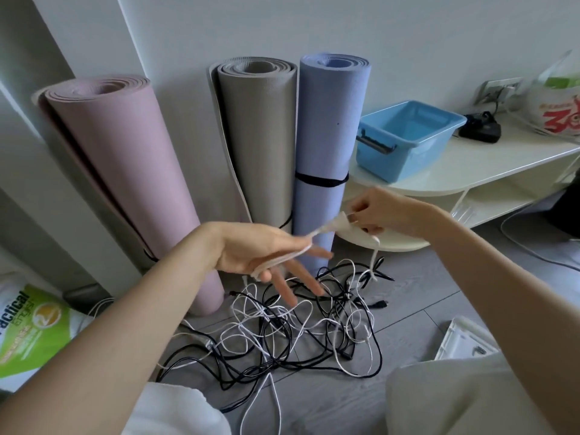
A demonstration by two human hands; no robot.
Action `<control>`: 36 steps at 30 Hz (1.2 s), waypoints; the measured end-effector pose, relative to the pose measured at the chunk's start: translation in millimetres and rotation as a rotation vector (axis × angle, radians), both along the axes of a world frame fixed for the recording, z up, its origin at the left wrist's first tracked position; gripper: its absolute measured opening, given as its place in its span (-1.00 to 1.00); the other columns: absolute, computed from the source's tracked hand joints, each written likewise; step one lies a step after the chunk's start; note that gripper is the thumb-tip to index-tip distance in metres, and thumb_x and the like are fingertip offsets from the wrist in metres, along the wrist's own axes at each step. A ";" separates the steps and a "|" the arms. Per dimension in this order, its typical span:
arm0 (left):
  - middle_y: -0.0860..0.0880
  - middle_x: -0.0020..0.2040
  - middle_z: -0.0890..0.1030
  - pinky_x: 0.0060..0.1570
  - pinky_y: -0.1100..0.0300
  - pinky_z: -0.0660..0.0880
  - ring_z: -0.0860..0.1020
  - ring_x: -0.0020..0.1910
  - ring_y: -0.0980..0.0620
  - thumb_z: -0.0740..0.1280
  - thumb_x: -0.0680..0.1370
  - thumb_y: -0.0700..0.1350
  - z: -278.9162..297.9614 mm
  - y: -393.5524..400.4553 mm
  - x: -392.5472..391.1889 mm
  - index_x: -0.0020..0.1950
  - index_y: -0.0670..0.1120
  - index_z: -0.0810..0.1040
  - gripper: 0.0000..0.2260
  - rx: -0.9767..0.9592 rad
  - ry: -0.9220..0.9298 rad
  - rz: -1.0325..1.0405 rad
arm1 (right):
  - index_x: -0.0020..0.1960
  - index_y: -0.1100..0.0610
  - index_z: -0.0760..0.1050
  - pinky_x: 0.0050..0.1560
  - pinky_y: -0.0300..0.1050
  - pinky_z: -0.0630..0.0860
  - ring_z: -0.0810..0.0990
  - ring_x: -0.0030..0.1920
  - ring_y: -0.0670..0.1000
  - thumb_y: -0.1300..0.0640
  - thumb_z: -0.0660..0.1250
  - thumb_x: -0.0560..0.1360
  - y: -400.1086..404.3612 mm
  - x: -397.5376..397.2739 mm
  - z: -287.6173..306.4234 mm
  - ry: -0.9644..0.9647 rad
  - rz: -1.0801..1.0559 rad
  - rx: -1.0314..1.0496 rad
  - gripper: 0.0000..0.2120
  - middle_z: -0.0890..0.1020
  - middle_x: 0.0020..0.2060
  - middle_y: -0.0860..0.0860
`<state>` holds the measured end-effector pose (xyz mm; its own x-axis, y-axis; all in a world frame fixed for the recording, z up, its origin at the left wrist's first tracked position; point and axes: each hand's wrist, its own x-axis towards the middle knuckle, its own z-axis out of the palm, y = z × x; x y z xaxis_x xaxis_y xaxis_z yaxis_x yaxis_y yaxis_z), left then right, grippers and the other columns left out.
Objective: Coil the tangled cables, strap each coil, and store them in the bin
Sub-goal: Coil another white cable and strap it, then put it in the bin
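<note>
A person's two bare hands work above a tangle of black and white cables point(298, 328) on a grey floor. The left hand point(260, 252) is palm up, fingers spread, with a white cable point(282, 257) draped across the palm under the thumb. The right hand point(376, 211) pinches that cable's other end, pulling it taut between them. A blue bin point(408, 136) sits on a low white shelf point(489, 164) — well apart from the pile, behind the right hand
</note>
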<state>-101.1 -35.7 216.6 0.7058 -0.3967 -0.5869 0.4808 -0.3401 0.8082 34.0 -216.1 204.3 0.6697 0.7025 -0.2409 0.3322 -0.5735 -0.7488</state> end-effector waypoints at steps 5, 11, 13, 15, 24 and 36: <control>0.06 0.31 0.51 -0.07 0.29 0.53 0.65 -0.01 -0.17 0.02 0.62 0.15 -20.6 9.0 1.5 0.33 0.14 0.40 -0.65 0.047 0.058 0.151 | -0.42 0.13 0.30 -0.46 -0.23 0.13 0.20 -0.53 -0.05 -0.06 0.47 0.36 0.4 4.5 3.7 -0.194 -0.189 -0.071 -0.57 0.22 -0.53 0.03; 0.19 0.35 0.44 -0.32 0.43 0.49 0.59 0.11 -0.22 0.00 0.62 0.16 -21.2 11.3 6.2 0.37 0.19 0.36 -0.64 -0.003 0.027 0.165 | -0.51 0.09 0.10 -0.42 -0.12 0.07 0.09 -0.45 0.01 -0.12 0.45 0.36 -7.4 12.5 8.7 -0.469 -0.488 -0.038 -0.41 0.15 -0.55 0.01; 0.19 0.41 0.35 -0.02 0.34 0.47 0.61 0.09 -0.17 0.01 0.60 0.18 -28.7 13.2 7.2 0.39 0.22 0.32 -0.63 -0.013 0.059 0.165 | -0.51 0.10 0.13 -0.42 -0.11 0.07 0.10 -0.45 0.01 -0.07 0.43 0.40 -7.7 14.6 13.5 -0.454 -0.541 0.014 -0.45 0.16 -0.54 0.03; 0.15 0.47 0.27 0.11 0.29 0.45 0.66 -0.02 -0.09 0.03 0.61 0.17 -34.2 13.5 9.3 0.43 0.18 0.25 -0.61 -0.043 0.084 0.275 | -0.52 0.10 0.19 -0.46 -0.18 0.10 0.12 -0.48 -0.03 -0.02 0.42 0.42 -3.4 11.5 20.0 -0.325 -0.553 0.152 -0.49 0.19 -0.56 -0.01; -0.01 0.53 0.16 0.18 -0.10 0.40 0.24 0.43 -0.25 0.04 0.67 -0.05 -42.8 22.7 46.7 0.43 -0.08 0.28 -0.66 -0.394 -0.096 1.156 | -0.06 0.27 0.58 -0.53 -0.31 -0.02 0.10 -0.56 -0.15 0.24 0.20 0.55 5.6 -13.6 38.0 0.310 -0.051 0.472 -0.80 0.20 -0.53 -0.09; -0.01 0.50 0.24 0.05 -0.18 0.53 0.60 0.00 -0.35 -0.08 0.67 0.03 19.6 -12.8 51.4 0.50 -0.04 0.18 -0.59 -0.949 -0.315 0.879 | 0.00 0.11 0.60 -0.52 -0.24 -0.01 0.08 -0.55 -0.10 0.02 0.14 0.60 4.2 -29.5 0.0 0.449 0.386 -0.151 -0.72 0.25 -0.57 -0.05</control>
